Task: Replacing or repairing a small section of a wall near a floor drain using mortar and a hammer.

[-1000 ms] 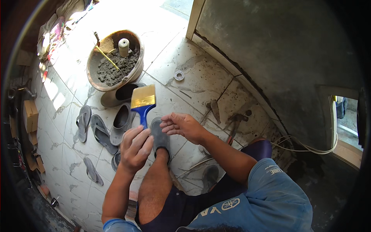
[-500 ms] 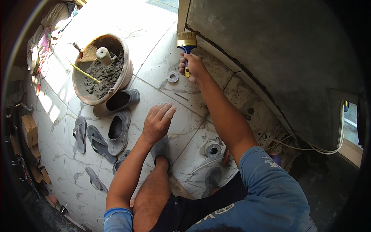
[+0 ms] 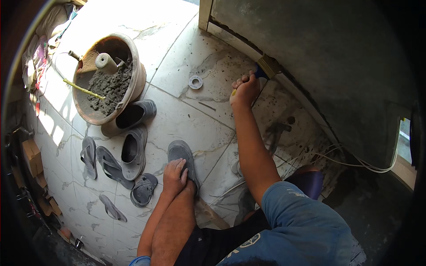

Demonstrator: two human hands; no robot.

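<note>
My right hand (image 3: 245, 92) is wrapped round the handle of a wide paintbrush (image 3: 267, 66). Its bristles meet the low tile strip at the foot of the grey wall (image 3: 310, 48); most of the handle is hidden in my fist. My left hand (image 3: 174, 176) holds nothing and rests by my left ankle, fingers stretched over the grey shoe (image 3: 181, 150) on my foot. A small white ring-shaped roll (image 3: 195, 82) lies on the floor tiles, left of the right hand.
A round tub (image 3: 141, 77) of wet grey mortar stands at the upper left, with a trowel (image 3: 106, 64) in it. Grey shoes (image 3: 134, 150) and several slippers (image 3: 113, 164) lie below it. White cables (image 3: 370, 167) run along the right wall. Cardboard boxes (image 3: 32, 155) sit far left.
My right hand has brought the paintbrush right and down, from above the floor to the wall's foot. My left hand has dropped from mid-air to the ankle.
</note>
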